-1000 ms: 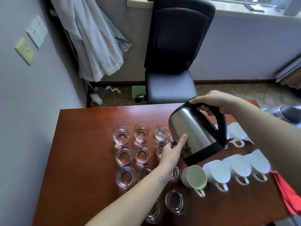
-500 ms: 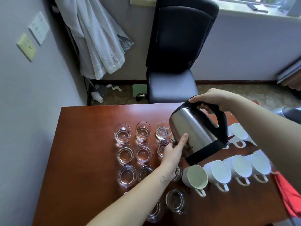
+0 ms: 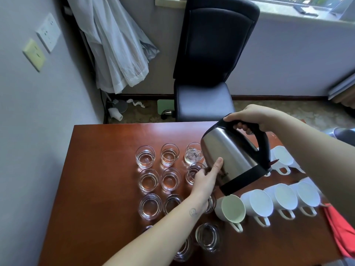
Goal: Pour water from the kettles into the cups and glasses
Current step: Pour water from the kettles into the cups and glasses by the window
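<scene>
The stainless-steel kettle [image 3: 228, 160] has stayed tipped spout-down over the third row-two glass [image 3: 193, 173] on the table [image 3: 99, 169] through the last second, barely shifting, so the pour looks ongoing. The right hand [image 3: 249, 118] has its fingers wrapped closed around the black handle; the left hand [image 3: 206, 179] presses open fingers flat against the kettle's side, steadying it. The white cups [image 3: 257, 202] look unfilled.

Kettle [image 3: 230, 160] spout is hidden behind its body. Glasses [image 3: 184, 248] under the left forearm are partly covered. Red cloth [image 3: 342, 231] is cut off at right edge.
</scene>
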